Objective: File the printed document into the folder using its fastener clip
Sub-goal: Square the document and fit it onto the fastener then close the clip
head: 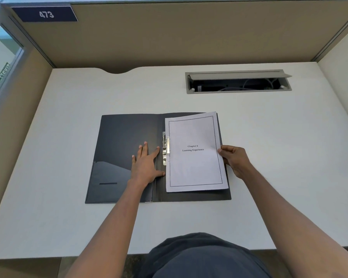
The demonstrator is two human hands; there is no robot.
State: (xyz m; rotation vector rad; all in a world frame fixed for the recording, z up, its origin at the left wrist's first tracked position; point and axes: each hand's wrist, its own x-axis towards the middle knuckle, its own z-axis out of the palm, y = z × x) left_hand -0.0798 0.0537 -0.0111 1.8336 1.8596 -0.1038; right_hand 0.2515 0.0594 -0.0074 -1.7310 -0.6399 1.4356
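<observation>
A dark folder (119,137) lies open and flat on the white desk (68,217). The printed document (193,169), a white stack with the title "Chapter 6 Learning Experience", rests on the folder's right half, slightly tilted. A metal fastener clip (165,147) stands along the spine, at the document's left edge. My left hand (146,165) lies flat with fingers spread on the left inner cover, the index finger reaching toward the clip. My right hand (234,159) grips the document's right edge, thumb on top.
A grey cable tray (237,91) with its lid raised is sunk into the desk at the back right. Beige partition walls enclose the desk on three sides; a blue "473" sign (45,14) hangs at the top left. My dark-clothed lap shows below the front edge.
</observation>
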